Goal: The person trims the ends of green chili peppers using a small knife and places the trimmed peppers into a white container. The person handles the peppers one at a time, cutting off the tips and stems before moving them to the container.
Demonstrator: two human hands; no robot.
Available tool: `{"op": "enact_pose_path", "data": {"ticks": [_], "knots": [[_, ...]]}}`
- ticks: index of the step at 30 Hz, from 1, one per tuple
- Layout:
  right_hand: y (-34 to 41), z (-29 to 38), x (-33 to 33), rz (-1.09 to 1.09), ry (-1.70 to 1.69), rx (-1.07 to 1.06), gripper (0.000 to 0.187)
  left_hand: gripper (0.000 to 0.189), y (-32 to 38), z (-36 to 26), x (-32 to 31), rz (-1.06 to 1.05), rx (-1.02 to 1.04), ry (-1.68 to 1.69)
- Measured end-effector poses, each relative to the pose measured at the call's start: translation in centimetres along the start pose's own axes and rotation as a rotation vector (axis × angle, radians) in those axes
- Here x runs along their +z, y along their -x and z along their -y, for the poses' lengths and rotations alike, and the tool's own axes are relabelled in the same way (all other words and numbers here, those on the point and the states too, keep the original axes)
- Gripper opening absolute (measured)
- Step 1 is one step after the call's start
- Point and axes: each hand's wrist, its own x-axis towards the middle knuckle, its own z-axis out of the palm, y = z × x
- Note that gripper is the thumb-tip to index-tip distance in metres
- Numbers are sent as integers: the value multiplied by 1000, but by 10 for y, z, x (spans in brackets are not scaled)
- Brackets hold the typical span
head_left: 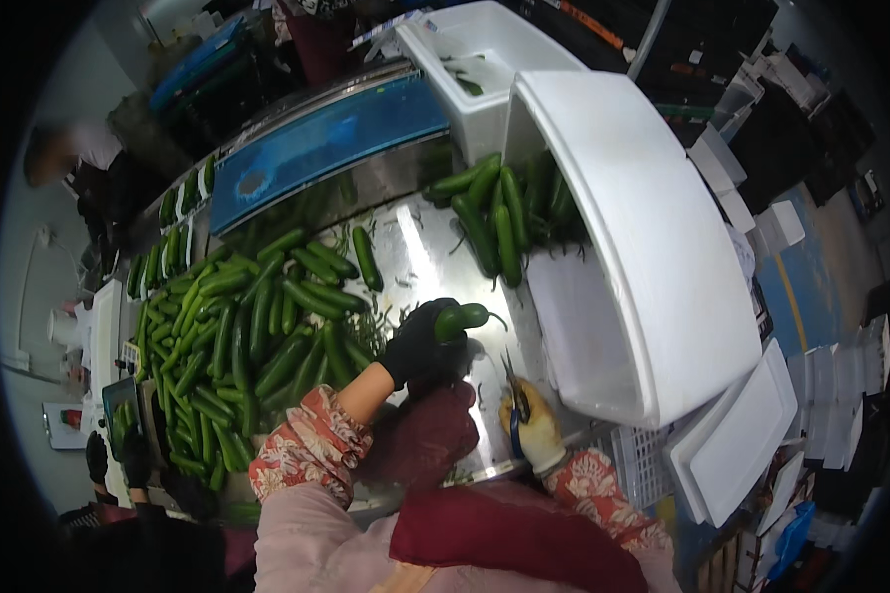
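Observation:
My left hand (421, 345), in a black glove, grips green cucumbers (449, 323) above the steel worktop (423, 252). Two rounded ends show, one with a thin curved stem; the glove hides the rest. In my right hand (540, 437), gloved in yellowish white, is a pair of snips (515, 422) with blue handles. Its narrow blades point away from me, apart from the cucumbers. To the left of my left hand spreads a large pile of cucumbers (256, 319). Several more cucumbers (504, 222) lie at the mouth of a white foam box (645, 237) tipped on its side.
Cut stems (371, 330) litter the worktop. Behind it runs a blue belt-like surface (326, 152), with another white foam box (482, 104) beside it. Packed cucumbers (159, 263) sit far left. A co-worker's black-gloved hand (135, 456) is near a tray. White lids (742, 437) lean at right.

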Motion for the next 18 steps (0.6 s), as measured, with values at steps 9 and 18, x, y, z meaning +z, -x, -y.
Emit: {"op": "enact_pose_path", "data": {"ticks": [9, 18], "knots": [[8, 7, 0, 25, -31, 77, 33, 26, 43, -42, 11, 155, -227, 506], [36, 10, 8, 76, -360, 273, 33, 53, 58, -19, 10, 205, -624, 2239]]}}
